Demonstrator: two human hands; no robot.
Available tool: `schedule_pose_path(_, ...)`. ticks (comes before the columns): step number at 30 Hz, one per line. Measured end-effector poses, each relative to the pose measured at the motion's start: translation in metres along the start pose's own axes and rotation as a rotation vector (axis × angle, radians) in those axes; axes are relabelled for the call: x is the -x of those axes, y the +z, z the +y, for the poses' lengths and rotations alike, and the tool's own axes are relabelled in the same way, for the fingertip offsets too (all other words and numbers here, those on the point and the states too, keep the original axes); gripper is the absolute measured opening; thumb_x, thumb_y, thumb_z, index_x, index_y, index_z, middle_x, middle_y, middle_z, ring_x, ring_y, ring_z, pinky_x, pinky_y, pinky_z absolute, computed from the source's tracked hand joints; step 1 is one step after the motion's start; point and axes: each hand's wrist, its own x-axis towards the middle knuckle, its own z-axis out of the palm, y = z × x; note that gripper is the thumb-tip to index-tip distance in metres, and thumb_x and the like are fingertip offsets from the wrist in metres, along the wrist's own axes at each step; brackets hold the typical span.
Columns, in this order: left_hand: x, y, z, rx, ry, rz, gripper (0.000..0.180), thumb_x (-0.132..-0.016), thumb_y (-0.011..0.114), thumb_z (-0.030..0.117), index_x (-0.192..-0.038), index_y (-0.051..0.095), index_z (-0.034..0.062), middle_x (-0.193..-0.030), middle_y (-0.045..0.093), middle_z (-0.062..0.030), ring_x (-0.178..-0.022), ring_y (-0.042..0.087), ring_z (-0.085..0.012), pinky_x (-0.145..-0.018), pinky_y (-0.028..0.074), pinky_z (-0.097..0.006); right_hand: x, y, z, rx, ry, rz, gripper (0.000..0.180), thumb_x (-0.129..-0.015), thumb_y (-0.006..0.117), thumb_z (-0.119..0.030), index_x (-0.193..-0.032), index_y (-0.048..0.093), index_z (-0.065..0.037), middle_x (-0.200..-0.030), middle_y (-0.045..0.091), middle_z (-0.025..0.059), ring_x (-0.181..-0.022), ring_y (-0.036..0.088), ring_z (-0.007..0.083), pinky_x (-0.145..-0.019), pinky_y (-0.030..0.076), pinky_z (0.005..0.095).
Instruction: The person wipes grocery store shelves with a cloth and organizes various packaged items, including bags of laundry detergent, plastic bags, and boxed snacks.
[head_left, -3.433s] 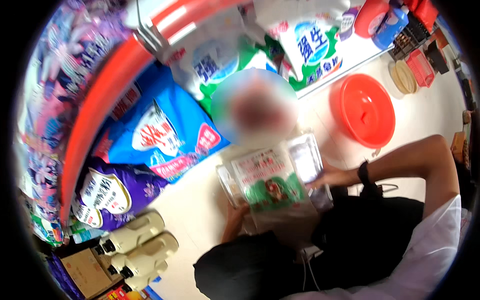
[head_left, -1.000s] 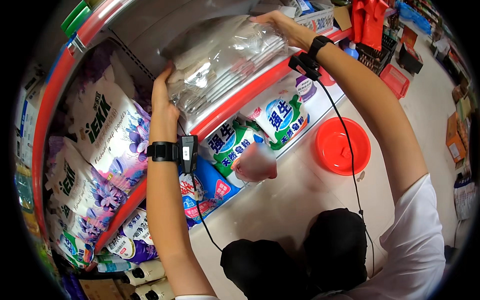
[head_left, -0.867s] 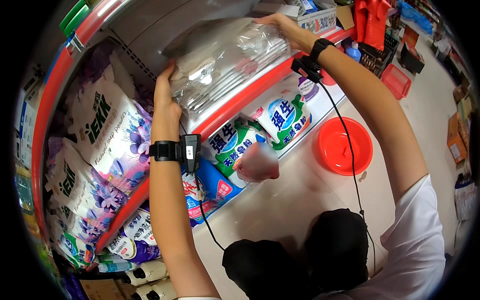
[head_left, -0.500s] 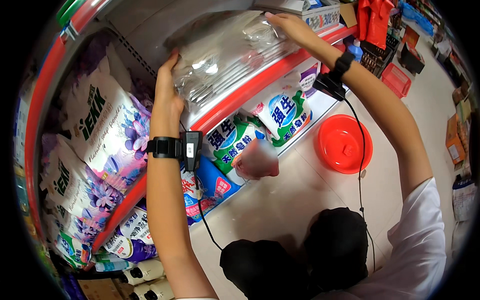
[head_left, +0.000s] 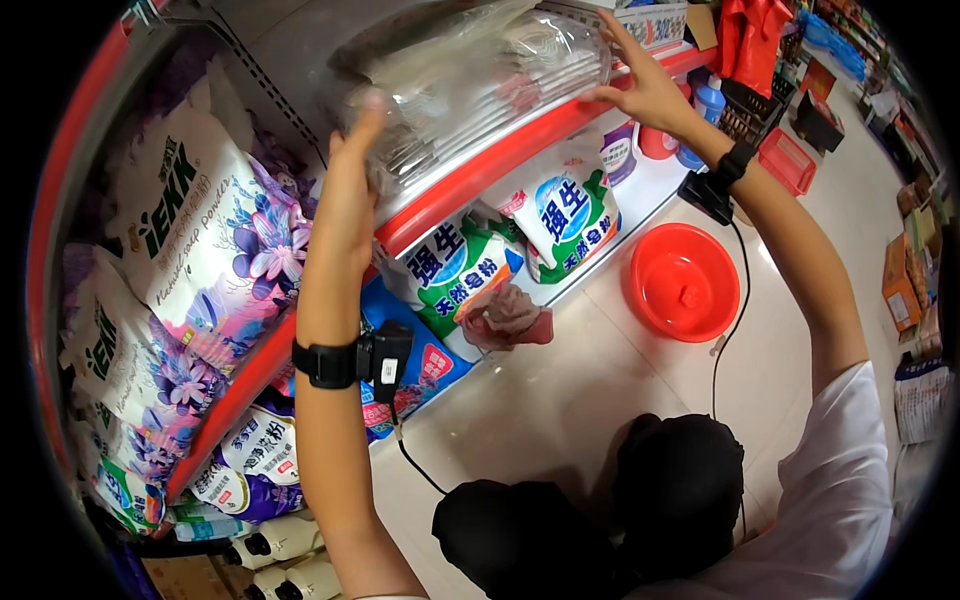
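A stack of clear plastic-wrapped packs (head_left: 490,105) lies on the red-edged upper shelf, its wrapping shiny and crinkled. At its left end is my left hand (head_left: 350,190), slightly blurred, with fingers stretched up along the wrapping and not wrapped round it. My right hand (head_left: 648,95) is beside the right end of the stack, its thumb and fingers spread apart and nothing between them. Black straps with small devices sit on both wrists. What the packs contain I cannot make out through the plastic.
Bags of washing powder (head_left: 570,215) stand on the shelf below, with a crumpled brownish cloth (head_left: 508,318) at its edge. A red basin (head_left: 650,310) sits on the tiled floor. Large white-and-purple bags (head_left: 205,230) fill the left shelf. A red basket (head_left: 787,162) is farther right.
My right hand has come off the top of the packs to their right end, and its fingers have spread. My left hand has shifted slightly along the left end.
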Motion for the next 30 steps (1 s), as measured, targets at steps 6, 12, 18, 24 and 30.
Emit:
schedule_pose_path(6,0.006,0.000,-0.015,-0.088,0.253,-0.128,0.062,-0.094,0.070,0.035,-0.141,0.048,-0.0009,-0.133,0.061,-0.0145,-0.123,0.056,-0.0229,-0.109,0.037,-0.035,0.005,-0.008,0.008,0.006,0.244,-0.068,0.061,-0.089,0.074,-0.014,-0.146,0.051,-0.014,-0.113,0.069,0.0144,-0.106,0.066,0.0259,-0.093,0.050,0.0345)
schedule_pose_path(12,-0.011,0.003,-0.026,-0.214,0.367,-0.121,0.062,-0.097,0.066,0.037,-0.138,0.048,-0.0071,-0.129,0.063,-0.0181,-0.119,0.059,-0.0252,-0.106,0.041,-0.033,-0.022,-0.003,-0.004,-0.049,0.377,0.096,0.056,-0.080,0.084,-0.029,-0.124,0.065,0.001,-0.086,0.073,0.0151,-0.077,0.070,0.0199,-0.070,0.056,0.0351)
schedule_pose_path(18,-0.012,-0.002,-0.032,-0.299,0.471,-0.060,0.089,-0.090,0.074,0.039,-0.148,0.031,-0.0141,-0.134,0.059,-0.0260,-0.123,0.059,-0.0302,-0.107,0.042,-0.035,-0.021,-0.010,-0.026,0.377,0.314,0.048,0.049,-0.081,0.083,-0.029,-0.119,0.069,-0.003,-0.086,0.071,0.0146,-0.073,0.067,0.0246,-0.068,0.055,0.0362)
schedule_pose_path(24,0.014,-0.003,-0.028,-0.444,0.485,-0.111,0.068,-0.081,0.082,0.015,-0.137,0.049,-0.0043,-0.129,0.064,-0.0198,-0.118,0.061,-0.0258,-0.103,0.045,-0.035,0.007,0.002,-0.010,0.253,0.051,0.256,0.050,-0.082,0.081,-0.021,-0.126,0.064,-0.004,-0.097,0.069,0.0153,-0.075,0.067,0.0241,-0.070,0.054,0.0341)
schedule_pose_path(30,0.011,-0.008,-0.033,-0.669,0.566,-0.024,0.047,-0.086,0.074,0.015,-0.123,0.058,-0.0074,-0.111,0.071,-0.0236,-0.103,0.068,-0.0318,-0.091,0.051,-0.037,0.029,0.016,0.001,0.130,0.047,0.341,0.041,-0.084,0.078,-0.007,-0.123,0.064,-0.003,-0.099,0.069,0.0090,-0.081,0.065,0.0143,-0.068,0.053,0.0271)
